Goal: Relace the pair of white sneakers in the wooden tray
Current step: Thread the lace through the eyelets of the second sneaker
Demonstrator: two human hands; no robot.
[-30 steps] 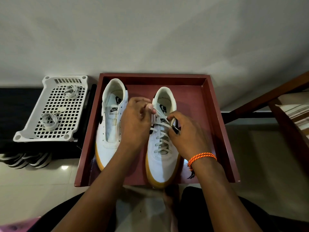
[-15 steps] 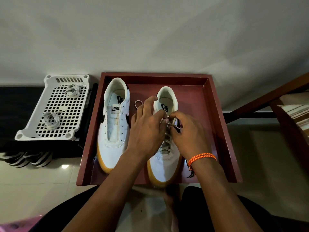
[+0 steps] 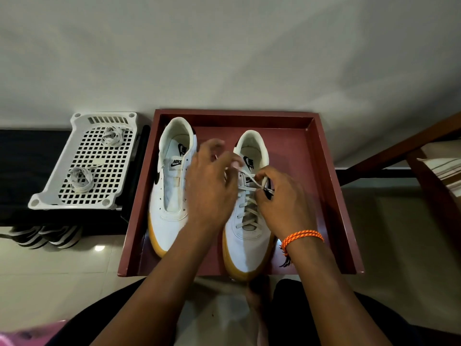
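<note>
In the wooden tray (image 3: 324, 176), the right sneaker (image 3: 245, 236) is nearly laced. The right hand (image 3: 282, 203) pinches its lace (image 3: 249, 189); the blurred left hand (image 3: 212, 181) apparently grips the other end. Both ends should be drawn evenly, lace flat, before tying.

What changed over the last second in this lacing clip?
The left hand left the lace at the laced sneaker's tongue and lifted toward the far side, blurred. The right hand kept pinching the lace. Sneakers and wooden tray stayed put.
</note>
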